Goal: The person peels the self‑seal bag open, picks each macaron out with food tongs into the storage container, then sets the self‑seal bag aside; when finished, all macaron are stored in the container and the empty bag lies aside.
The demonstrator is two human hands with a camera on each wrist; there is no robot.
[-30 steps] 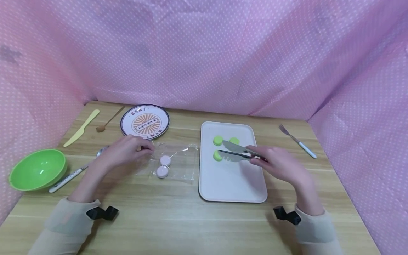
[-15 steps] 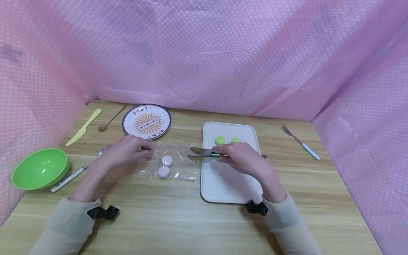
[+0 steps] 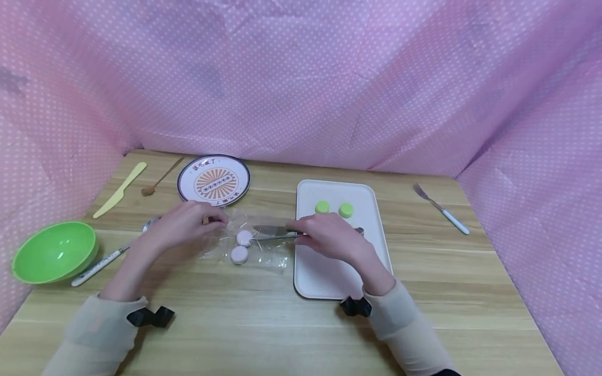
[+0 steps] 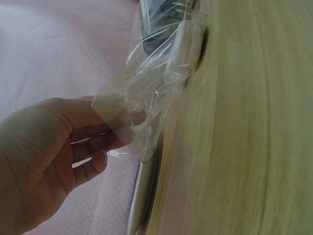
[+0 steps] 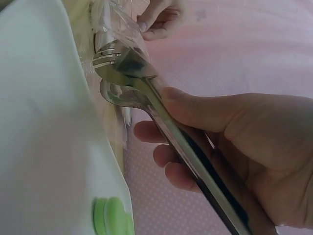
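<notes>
My left hand (image 3: pixel 188 222) pinches the left end of a clear plastic bag (image 3: pixel 273 257) lying on the wooden table. Inside the bag are two pale purple macarons (image 3: pixel 239 255), one nearer me than the other. Metal serving tongs (image 5: pixel 171 132) are gripped in my right hand (image 3: pixel 329 235), over the left edge of a white tray (image 3: pixel 340 284). The tongs' ends reach the bag beside the farther macaron, spread apart with nothing showing between them. Two green macarons (image 3: pixel 346 210) are visible on the tray's far half; my right hand covers the area just in front.
A green bowl (image 3: pixel 28 277) and a patterned-handle spoon (image 3: pixel 99 267) lie at left. Behind are a yellow knife (image 3: pixel 119 193), a thin brown stick with a knobbed end (image 3: pixel 149 190) and a printed plate (image 3: pixel 185 180). A fork (image 3: pixel 442 209) lies right; pink dotted cloth (image 3: pixel 301 83) encloses the table.
My right hand has carried the tongs leftward from above the green macarons to the bag. The left hand stays at the bag's left end.
</notes>
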